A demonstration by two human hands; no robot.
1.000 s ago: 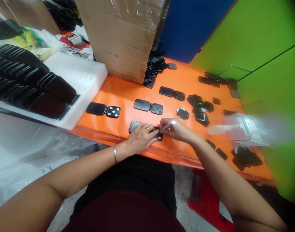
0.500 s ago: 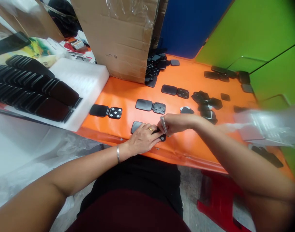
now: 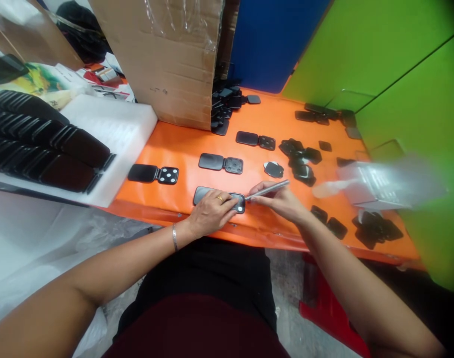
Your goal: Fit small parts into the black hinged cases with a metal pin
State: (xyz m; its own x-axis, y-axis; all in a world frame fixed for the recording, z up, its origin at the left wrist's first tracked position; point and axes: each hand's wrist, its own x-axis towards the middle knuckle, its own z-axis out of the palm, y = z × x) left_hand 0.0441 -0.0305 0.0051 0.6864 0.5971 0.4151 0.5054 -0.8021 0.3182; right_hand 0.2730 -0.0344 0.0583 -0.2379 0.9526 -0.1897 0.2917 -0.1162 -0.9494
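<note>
My left hand [image 3: 211,211] lies over a black hinged case [image 3: 200,194] near the table's front edge, holding it down with the fingertips on its right half. One white dot shows on that half; the rest of it is hidden by my fingers. In my right hand [image 3: 281,201] is a slim silver pen-shaped tool [image 3: 273,187], gripped between thumb and fingers. Its tip points left, at the right edge of the case. Beyond my hands lie similar opened cases: one with white dots [image 3: 169,175], one with empty round recesses [image 3: 234,165], and another behind [image 3: 267,142].
White foam [image 3: 137,117] with rows of black plates [image 3: 66,171] stands at the left. A tall cardboard box [image 3: 163,64] rises behind, beside a heap of black pieces [image 3: 225,102]. Loose pieces [image 3: 303,171] and a plastic-wrapped white box [image 3: 372,184] lie on the right of the orange table [image 3: 189,134].
My right hand has turned and drawn back slightly to the right, so the tool now slants lower and more of the case shows. My left hand stays on the case. The view has shifted.
</note>
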